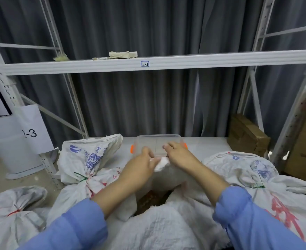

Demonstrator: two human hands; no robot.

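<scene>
Hands on white wad at clear box

Left hand (139, 168) and right hand (180, 156) meet over the middle of the lower shelf board (211, 145), both in blue sleeves (72, 226); left hand pinches a white wad (162, 164) with fingertips, thumb side blurred; right hand sits just right of the wad, touching it, fingers bent over the near top edge of the clear box (157, 141); can't tell if right hand actually grips anything. White wad is between the two hands, just at the near side of the box. Clear box stands on the shelf board beyond the hands, upright, orange latches (132, 149) on its left and right ends. Whitish blurred mass below the hands, unclear what it is. Open sack (166, 228) nearest the camera, brown contents (152, 197) showing in its mouth; tied sack (91, 156) left of the box; another sack (247, 168) right. Cardboard box (246, 134) far right on the shelf. Upper beam (202, 60) with label "2-2" (144, 64); paper bundle (123, 54) on top; grey curtain (148, 105) behind.
</scene>
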